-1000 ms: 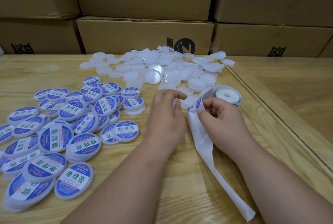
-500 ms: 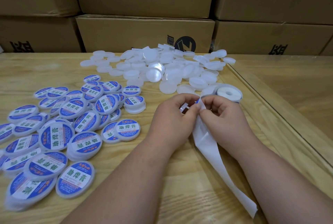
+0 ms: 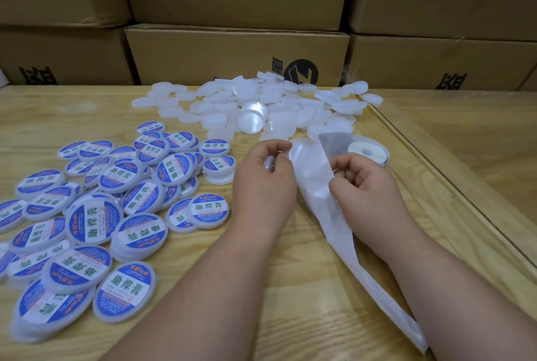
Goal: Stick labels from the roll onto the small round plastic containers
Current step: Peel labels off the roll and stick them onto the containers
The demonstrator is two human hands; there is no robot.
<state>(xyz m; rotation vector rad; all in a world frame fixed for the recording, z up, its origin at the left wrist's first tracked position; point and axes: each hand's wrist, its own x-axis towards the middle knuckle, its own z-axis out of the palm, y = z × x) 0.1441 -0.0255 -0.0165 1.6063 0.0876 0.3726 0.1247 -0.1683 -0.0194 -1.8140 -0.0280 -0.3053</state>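
Note:
My left hand [image 3: 263,183] grips a small clear round container [image 3: 269,163]; only its edge shows between my curled fingers. My right hand [image 3: 361,183] pinches the white backing strip [image 3: 316,174], which runs from the label roll [image 3: 366,152] down across the table towards me, ending near my right forearm. The two hands are a little apart, with the strip between them. No blue label is visible on the strip or in my fingers. A heap of unlabelled white containers [image 3: 261,108] lies behind my hands. Several labelled blue-and-white containers [image 3: 116,203] are spread to the left.
The wooden table [image 3: 290,288] has a raised wooden edge [image 3: 436,174] running along its right side. Stacked cardboard boxes [image 3: 232,52] form a wall right behind the table.
My hands, which met at the blue label on the strip, have drawn apart. The left has moved left with the container; the blue label is out of sight.

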